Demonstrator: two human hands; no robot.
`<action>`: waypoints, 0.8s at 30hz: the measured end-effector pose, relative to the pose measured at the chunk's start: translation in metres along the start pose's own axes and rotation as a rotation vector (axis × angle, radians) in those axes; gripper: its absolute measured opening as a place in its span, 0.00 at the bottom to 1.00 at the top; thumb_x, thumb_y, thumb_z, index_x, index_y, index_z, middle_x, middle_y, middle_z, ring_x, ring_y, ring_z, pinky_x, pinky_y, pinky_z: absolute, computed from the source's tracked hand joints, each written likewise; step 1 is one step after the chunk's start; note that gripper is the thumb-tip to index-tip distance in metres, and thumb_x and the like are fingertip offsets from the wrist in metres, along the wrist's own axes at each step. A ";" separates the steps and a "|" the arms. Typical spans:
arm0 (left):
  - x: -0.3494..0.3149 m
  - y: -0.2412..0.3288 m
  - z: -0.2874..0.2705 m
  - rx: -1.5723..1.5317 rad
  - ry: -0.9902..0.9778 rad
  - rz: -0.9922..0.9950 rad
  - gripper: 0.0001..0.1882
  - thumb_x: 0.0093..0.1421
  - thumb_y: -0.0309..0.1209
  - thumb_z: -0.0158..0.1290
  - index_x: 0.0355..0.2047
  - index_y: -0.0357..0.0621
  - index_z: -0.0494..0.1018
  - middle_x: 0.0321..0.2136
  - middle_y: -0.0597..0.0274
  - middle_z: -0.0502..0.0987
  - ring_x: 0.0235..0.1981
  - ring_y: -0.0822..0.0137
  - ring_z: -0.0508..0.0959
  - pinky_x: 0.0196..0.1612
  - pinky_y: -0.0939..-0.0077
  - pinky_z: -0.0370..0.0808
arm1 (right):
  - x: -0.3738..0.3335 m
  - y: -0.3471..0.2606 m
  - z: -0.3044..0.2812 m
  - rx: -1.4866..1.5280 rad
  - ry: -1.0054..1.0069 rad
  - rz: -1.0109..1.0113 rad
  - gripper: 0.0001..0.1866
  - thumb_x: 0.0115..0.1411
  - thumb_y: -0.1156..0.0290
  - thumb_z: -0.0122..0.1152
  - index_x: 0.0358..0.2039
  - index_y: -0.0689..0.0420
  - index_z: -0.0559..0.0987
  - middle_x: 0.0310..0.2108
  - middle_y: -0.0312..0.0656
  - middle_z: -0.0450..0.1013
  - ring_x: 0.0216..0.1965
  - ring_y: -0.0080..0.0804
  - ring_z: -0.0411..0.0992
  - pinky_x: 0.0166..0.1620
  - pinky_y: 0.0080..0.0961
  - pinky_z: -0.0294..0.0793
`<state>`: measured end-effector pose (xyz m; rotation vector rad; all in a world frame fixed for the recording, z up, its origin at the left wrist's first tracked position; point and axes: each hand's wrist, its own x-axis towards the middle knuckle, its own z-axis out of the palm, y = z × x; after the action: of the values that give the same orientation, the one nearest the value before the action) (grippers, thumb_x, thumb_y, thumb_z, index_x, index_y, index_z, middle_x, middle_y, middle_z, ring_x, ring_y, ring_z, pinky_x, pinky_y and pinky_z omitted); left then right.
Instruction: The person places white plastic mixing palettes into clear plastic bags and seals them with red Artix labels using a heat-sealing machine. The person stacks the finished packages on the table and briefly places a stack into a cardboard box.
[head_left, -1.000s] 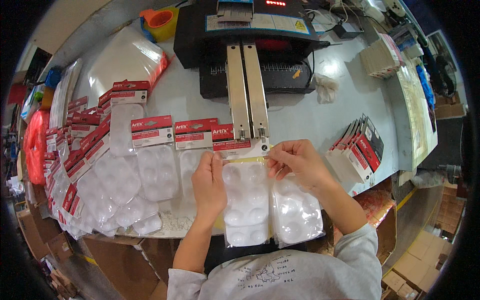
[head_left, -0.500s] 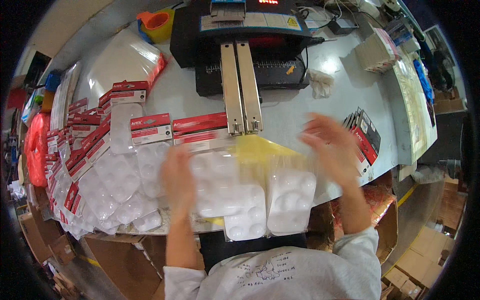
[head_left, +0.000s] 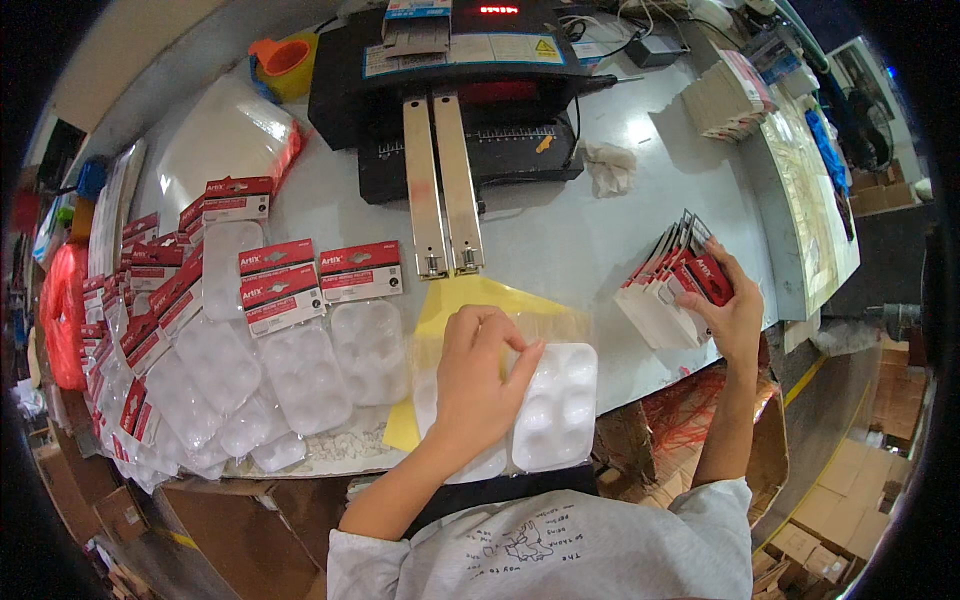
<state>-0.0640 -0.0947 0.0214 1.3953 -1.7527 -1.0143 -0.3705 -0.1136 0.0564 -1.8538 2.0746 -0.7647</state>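
Observation:
My left hand (head_left: 474, 378) is over the near edge of the table, thumb and forefinger pinched at the upper part of a clear bag. A white plastic paint palette (head_left: 555, 405) with round wells lies in that bag. Another white palette (head_left: 490, 463) shows partly under my left hand and wrist. Under them is a yellow sheet (head_left: 470, 300). At the right, my right hand (head_left: 735, 305) grips a fanned stack of red, white and black header cards (head_left: 668, 285), thumb on the front and fingers at the far side.
Bagged palettes with red header cards (head_left: 360, 270) pile up at the left. A black machine (head_left: 480, 70) with two metal bars (head_left: 440, 190) stands at the back. Crumpled tissue (head_left: 608, 167), a card stack (head_left: 728, 100) and a red plastic bag (head_left: 62, 315) lie around. An open carton (head_left: 765, 440) sits below.
My left hand has moved right, from the bagged palettes to the palette in front of me. My right hand has reached the card stack. Carded palettes now lie farther left; the view has shifted slightly.

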 end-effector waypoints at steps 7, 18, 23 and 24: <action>-0.037 0.021 -0.034 -1.022 -0.100 -0.485 0.07 0.63 0.25 0.47 0.40 0.37 0.62 0.29 0.59 0.78 0.36 0.75 0.76 0.34 0.85 0.70 | -0.024 -0.098 0.001 0.507 -0.287 0.086 0.25 0.46 0.71 0.68 0.45 0.65 0.73 0.30 0.41 0.76 0.32 0.26 0.74 0.39 0.24 0.74; -0.051 0.004 -0.048 -0.375 0.034 -0.324 0.07 0.61 0.30 0.52 0.30 0.38 0.74 0.12 0.69 0.69 0.15 0.82 0.63 0.18 0.84 0.61 | -0.008 -0.159 0.063 0.425 -0.772 -0.188 0.14 0.49 0.68 0.68 0.30 0.64 0.76 0.18 0.39 0.71 0.19 0.21 0.64 0.24 0.20 0.65; -0.052 0.002 -0.050 -0.276 0.023 -0.263 0.08 0.60 0.29 0.52 0.29 0.38 0.75 0.13 0.70 0.68 0.16 0.83 0.63 0.19 0.84 0.60 | -0.003 -0.152 0.064 0.310 -0.771 -0.388 0.17 0.46 0.66 0.70 0.31 0.64 0.76 0.19 0.40 0.72 0.19 0.25 0.67 0.26 0.21 0.67; -0.052 0.002 -0.051 -0.315 0.095 -0.283 0.09 0.61 0.30 0.51 0.28 0.37 0.74 0.14 0.71 0.68 0.17 0.83 0.62 0.19 0.85 0.59 | -0.001 -0.149 0.065 0.349 -0.706 -0.337 0.16 0.46 0.67 0.70 0.30 0.65 0.77 0.19 0.40 0.73 0.20 0.25 0.69 0.26 0.20 0.68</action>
<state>-0.0104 -0.0518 0.0456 1.4825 -1.2834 -1.2883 -0.2112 -0.1335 0.0820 -1.9118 1.1409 -0.4070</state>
